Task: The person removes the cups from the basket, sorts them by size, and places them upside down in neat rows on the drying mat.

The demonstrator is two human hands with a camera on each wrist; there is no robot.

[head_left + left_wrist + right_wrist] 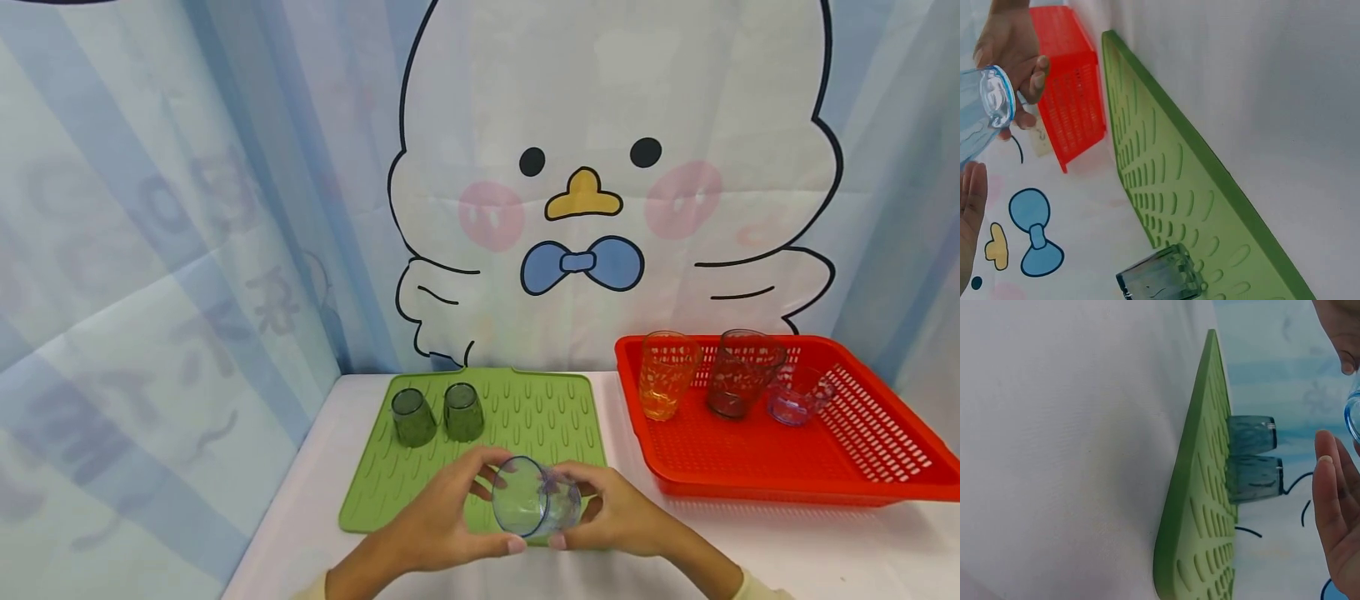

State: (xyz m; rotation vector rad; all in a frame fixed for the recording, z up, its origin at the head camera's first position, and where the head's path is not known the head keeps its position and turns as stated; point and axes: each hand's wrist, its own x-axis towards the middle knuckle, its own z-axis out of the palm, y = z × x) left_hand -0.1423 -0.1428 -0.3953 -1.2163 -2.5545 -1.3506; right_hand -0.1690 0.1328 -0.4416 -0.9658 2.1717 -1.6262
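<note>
Both hands hold a clear, blue-tinted drinking glass (pixel 520 500) on its side above the front of a green drying mat (pixel 525 417). Its wide rim faces my left hand (pixel 453 512), whose thumb and fingers spread about the rim. At the narrower base end, my right hand (pixel 618 508) has its thumb below and fingers above. The glass (pixel 982 106) is cut off by the left wrist view's edge. Two dark green tumblers, one at left (pixel 414 418) and one beside it (pixel 463 412), stand upside down on the mat's back left.
A red plastic basket (pixel 750 479) stands on the white table to the right. In it are an orange glass (pixel 666 375), a dark brownish glass (pixel 742 375) and a small clear purple-tinted cup (pixel 798 398). A printed curtain (pixel 585 83) hangs behind.
</note>
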